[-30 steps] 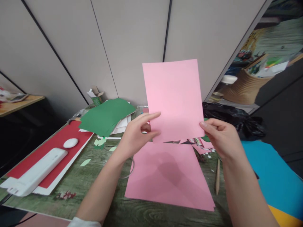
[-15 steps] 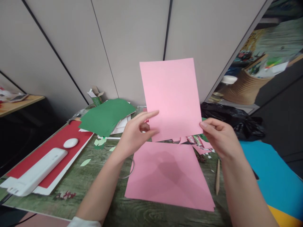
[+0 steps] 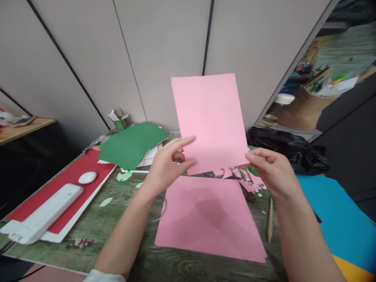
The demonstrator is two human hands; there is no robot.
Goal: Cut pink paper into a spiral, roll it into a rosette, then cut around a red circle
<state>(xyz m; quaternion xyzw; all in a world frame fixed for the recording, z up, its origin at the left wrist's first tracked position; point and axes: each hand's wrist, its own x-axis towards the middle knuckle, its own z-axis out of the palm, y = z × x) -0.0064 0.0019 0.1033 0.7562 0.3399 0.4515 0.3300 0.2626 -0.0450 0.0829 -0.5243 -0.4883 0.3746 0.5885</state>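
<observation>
I hold a pink paper sheet [image 3: 210,117] upright above the table, pinched at its two lower corners. My left hand [image 3: 169,166] grips the lower left corner between thumb and fingers. My right hand [image 3: 272,170] pinches the lower right corner. Below it, a stack of pink sheets [image 3: 208,219] lies flat on the green table mat [image 3: 88,223]. Pink and green paper scraps [image 3: 243,178] lie just behind the stack.
Green sheets [image 3: 132,145] lie at the back left by a small open box [image 3: 119,119]. A white keyboard [image 3: 44,215] and mouse [image 3: 87,177] rest on a red mat. Blue paper [image 3: 331,219], a wooden stick [image 3: 269,219] and a black bag [image 3: 288,147] are on the right.
The raised pink sheet has shifted slightly to the left and tilted a little; both hands keep their grip on its lower corners.
</observation>
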